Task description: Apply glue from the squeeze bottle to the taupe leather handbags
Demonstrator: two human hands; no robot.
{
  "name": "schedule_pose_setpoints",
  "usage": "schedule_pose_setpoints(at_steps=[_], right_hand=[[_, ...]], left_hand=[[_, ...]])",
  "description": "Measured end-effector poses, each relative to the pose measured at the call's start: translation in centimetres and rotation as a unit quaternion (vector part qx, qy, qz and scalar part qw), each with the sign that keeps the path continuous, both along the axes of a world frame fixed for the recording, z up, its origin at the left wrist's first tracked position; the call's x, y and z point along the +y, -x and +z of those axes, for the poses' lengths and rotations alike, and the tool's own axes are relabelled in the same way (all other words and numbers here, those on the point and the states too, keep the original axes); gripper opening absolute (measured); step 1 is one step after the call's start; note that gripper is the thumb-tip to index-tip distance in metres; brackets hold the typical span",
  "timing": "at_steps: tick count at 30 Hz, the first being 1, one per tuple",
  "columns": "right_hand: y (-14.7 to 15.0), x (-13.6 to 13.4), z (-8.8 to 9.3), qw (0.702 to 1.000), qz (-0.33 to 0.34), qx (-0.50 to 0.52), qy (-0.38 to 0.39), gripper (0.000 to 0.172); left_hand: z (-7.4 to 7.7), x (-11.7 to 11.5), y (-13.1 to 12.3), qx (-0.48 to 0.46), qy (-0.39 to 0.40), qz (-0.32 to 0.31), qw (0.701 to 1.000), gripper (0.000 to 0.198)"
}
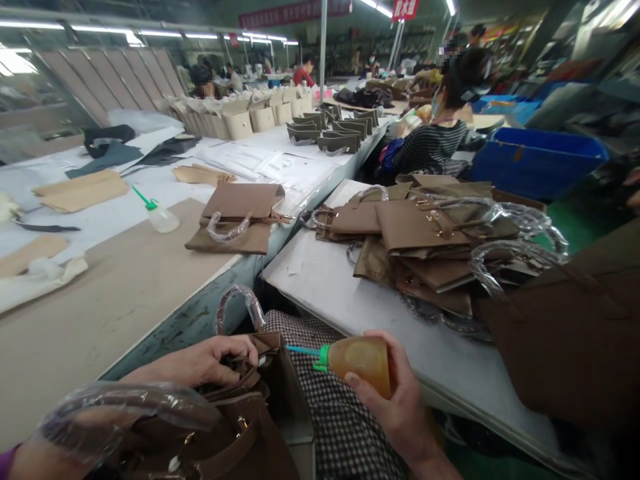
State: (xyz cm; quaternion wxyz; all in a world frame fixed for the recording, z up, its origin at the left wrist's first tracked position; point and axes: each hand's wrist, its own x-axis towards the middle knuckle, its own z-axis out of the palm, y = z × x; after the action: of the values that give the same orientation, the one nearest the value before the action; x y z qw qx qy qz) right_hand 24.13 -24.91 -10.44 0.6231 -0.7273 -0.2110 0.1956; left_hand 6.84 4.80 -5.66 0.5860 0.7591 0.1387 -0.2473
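A brown handbag (250, 427) with plastic-wrapped handles lies on my lap, its mouth open toward the right. My left hand (213, 360) is closed on folded brown material at the bag's upper edge; its thumb and fingers pinch there. In my right hand (395, 407) is a squeeze bottle (360, 363) of amber liquid with a green cap. The bottle lies nearly level, its thin blue nozzle pointing left at the bag's edge. Whether the nozzle tip touches the bag I cannot tell.
Several brown handbags (420, 233) are piled on the white table to the right. On the left table are another brown bag (235, 217), a clear bottle with a green nozzle (163, 219) and tan pieces (83, 190). A blue bin (537, 160) stands behind a seated person (427, 147).
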Motion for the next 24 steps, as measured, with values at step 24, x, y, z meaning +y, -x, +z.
schedule_pose_setpoints(at_steps=[24], right_hand=[[-0.3, 0.9, -0.4, 0.970, 0.030, -0.241, -0.026, 0.055]], left_hand=[[0.5, -0.5, -1.5, -0.001, -0.028, -0.027, 0.999, 0.022]])
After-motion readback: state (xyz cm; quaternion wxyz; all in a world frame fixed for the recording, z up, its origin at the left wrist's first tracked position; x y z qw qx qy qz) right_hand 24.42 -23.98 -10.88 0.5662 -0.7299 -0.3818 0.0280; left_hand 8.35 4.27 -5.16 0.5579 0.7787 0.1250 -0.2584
